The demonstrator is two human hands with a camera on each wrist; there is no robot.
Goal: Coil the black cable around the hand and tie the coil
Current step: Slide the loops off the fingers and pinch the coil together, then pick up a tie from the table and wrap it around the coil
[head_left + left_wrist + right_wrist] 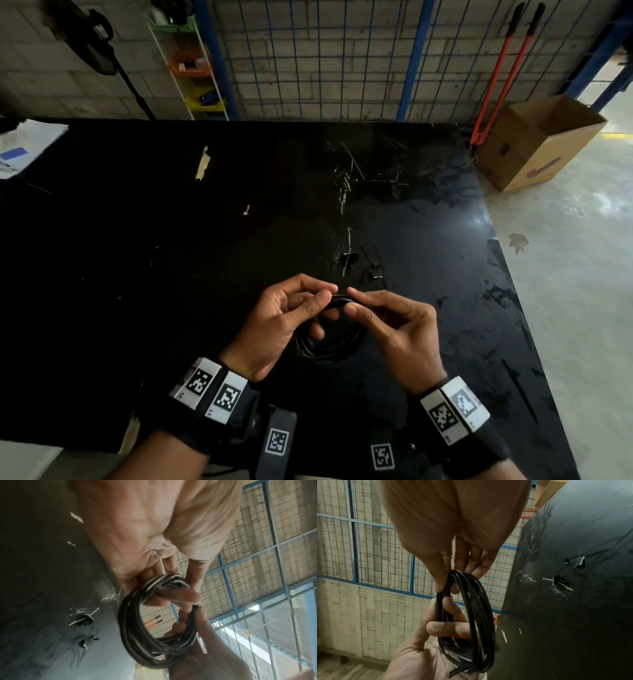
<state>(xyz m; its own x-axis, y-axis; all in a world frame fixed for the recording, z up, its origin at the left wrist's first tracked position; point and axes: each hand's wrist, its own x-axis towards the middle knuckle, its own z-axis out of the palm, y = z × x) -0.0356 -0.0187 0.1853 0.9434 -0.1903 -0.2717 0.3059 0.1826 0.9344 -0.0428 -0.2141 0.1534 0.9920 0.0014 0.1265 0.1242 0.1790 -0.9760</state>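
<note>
The thin black cable (pixel 137 635) is already wound into a round coil of several loops, held above the black table (pixel 171 240) – left hand (pixel 284 318) and right hand (pixel 394 329) both pinch its top. The tying seems not yet done.

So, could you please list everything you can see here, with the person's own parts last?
cable coil: one, black, held above the table between both hands
table: one, black, scratched, below the hands
cardboard box: one, brown, open, on the floor right of the table
bolt cutters: one, orange handles, leaning on the mesh
wire mesh: blue frame, in front of the block wall
shelf rack: one, far left
wristbands: two, black, with printed markers
left hand: pinches the coil
right hand: pinches the coil
</note>
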